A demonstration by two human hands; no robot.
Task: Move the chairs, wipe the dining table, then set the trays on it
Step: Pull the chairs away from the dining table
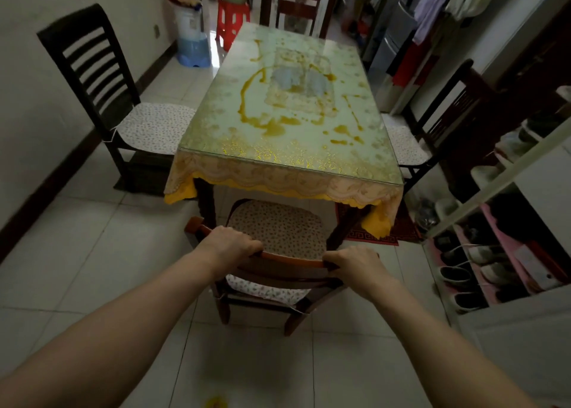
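A glass-topped dining table (pixel 287 129) with a lace cloth carries yellow-brown spill streaks. At its near end stands a wooden chair (pixel 278 231) with a flowered cushion, its seat partly under the table. My left hand (pixel 228 245) and my right hand (pixel 358 264) both grip the chair's curved top rail. A dark chair (pixel 92 76) sits at the left side, another chair (pixel 445 123) at the right side, and a third chair (pixel 298 2) at the far end. No trays or cloth are in view.
A shoe rack (pixel 494 253) with several shoes lines the right side. A red rug (pixel 386 231) lies under the table's right corner. A red stool (pixel 231 21) with a basin and a water dispenser (pixel 191 36) stand at the back left. Clothes hang at the back right.
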